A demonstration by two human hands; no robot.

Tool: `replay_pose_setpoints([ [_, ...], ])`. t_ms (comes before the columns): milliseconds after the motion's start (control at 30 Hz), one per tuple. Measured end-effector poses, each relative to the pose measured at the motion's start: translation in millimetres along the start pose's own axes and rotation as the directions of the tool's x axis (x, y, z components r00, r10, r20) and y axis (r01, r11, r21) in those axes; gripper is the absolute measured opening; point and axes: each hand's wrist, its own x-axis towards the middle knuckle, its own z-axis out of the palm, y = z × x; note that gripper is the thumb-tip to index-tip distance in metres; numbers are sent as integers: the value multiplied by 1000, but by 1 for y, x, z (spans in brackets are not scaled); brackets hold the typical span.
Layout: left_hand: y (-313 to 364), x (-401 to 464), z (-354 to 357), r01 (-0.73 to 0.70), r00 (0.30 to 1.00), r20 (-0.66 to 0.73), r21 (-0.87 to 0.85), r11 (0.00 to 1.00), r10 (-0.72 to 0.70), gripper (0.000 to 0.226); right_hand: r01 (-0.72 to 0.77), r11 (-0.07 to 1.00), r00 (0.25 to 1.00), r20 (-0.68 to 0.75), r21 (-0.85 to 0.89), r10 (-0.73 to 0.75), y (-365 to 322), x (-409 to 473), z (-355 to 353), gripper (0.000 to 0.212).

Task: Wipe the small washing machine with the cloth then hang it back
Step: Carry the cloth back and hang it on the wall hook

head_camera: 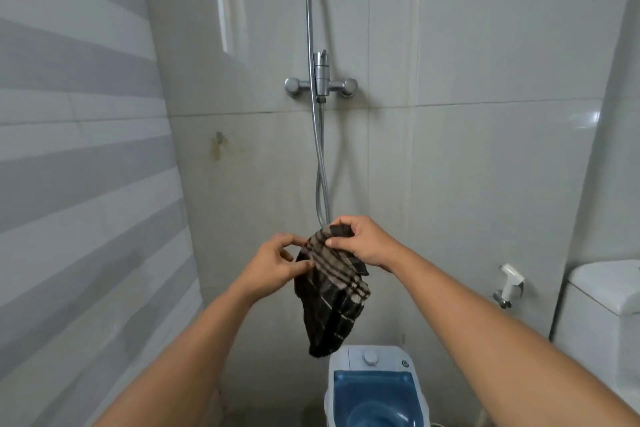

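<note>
A dark plaid cloth point(332, 298) hangs in the air at chest height, bunched at the top. My right hand point(363, 241) grips its upper corner. My left hand point(277, 262) pinches its left edge between thumb and fingers. Below the cloth, at the bottom of the view, stands the small washing machine point(375, 388), white with a translucent blue lid and a round knob on its top panel.
A chrome shower mixer point(321, 83) with a hose point(320, 166) is on the tiled wall ahead. A small wall hook point(219, 137) sits to its left. A toilet tank point(602, 302) and a bidet sprayer point(510, 282) stand at the right.
</note>
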Motion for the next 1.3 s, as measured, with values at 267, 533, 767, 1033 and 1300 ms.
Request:
replay_pose_setpoints([
  [267,19,35,-102,55,996,74,-96,994,-48,11,27,996,999,-18,-83,-29,-83,72,-33,17],
  [533,39,94,-150,-16,1000,1,86,996,16,14,38,998,976,214,-47,-27,-83,133,15,22],
  [767,-18,153,-216,-85,968,-191,365,927,164,4,117,993,989,91,-2,-117,-69,247,69,9],
  [1033,-90,243,-264,-87,829,-239,838,538,506,7,261,894,946,-86,-365,-312,-78,388,104,11],
  [1300,-131,317,-292,12,738,-395,819,574,547,18,318,575,821,-84,-754,-564,-85,455,132,17],
])
